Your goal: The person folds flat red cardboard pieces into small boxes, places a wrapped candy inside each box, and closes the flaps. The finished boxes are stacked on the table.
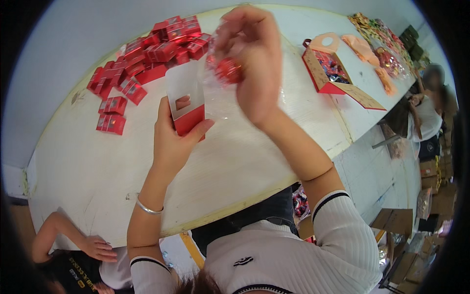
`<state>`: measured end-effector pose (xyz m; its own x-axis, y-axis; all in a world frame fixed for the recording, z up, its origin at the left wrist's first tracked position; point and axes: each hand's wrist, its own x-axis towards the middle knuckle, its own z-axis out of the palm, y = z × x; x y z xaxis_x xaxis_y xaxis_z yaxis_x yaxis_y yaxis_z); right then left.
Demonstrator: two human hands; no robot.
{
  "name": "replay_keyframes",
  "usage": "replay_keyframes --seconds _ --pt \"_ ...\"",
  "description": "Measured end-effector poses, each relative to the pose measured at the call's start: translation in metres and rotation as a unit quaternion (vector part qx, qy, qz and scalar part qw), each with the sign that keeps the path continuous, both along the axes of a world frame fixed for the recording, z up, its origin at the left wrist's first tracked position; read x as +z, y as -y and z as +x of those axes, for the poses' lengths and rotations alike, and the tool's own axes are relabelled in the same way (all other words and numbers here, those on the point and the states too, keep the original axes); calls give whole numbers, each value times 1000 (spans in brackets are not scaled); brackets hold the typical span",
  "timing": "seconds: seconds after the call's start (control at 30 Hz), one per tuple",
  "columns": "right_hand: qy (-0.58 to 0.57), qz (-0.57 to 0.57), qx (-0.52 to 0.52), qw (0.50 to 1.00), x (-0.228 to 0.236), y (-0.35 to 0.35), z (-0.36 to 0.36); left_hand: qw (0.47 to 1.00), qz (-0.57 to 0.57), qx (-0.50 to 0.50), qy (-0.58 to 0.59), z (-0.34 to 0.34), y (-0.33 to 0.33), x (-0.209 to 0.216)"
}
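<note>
My left hand (171, 134) is closed round a small red box (191, 120) with a white inside, its top flap standing up and a cut-out window in its wall. Above and right of the box, my right hand (257, 73) is raised and smeared by motion, its fingers curled. A round red thing in clear crinkly wrap (227, 71) sits against its palm side; its exact kind is blurred. Beyond both hands lies a heap of closed red boxes (161, 51), some of them stacked.
An open gift box (327, 68) with wrapped pieces inside stands at the right of the white table (235, 166). Peach-coloured packaging (360, 49) and a pile of colourful packets (382, 32) lie beyond it. Another person's arm (73, 232) rests at the lower left. Cardboard boxes (396, 223) fill the right.
</note>
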<state>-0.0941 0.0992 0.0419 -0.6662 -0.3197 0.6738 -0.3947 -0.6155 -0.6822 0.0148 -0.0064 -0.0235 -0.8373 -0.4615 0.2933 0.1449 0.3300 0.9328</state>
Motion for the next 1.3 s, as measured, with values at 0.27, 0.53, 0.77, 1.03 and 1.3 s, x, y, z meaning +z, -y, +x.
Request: replay_keyframes --seconds 0.27,0.53,0.77,1.03,1.3 --pt "-431 144 -98 885 -18 23 12 995 -86 -21 -47 7 6 7" --pt "-353 92 -48 930 -12 18 7 997 -18 -8 -74 6 18 11" --pt "-137 50 -5 989 -20 29 2 995 -7 57 -84 10 31 0" --pt "340 23 398 852 -54 50 23 949 -270 121 -113 12 26 0" --pt "339 -32 335 879 -47 47 26 965 -257 23 -54 13 43 -7"
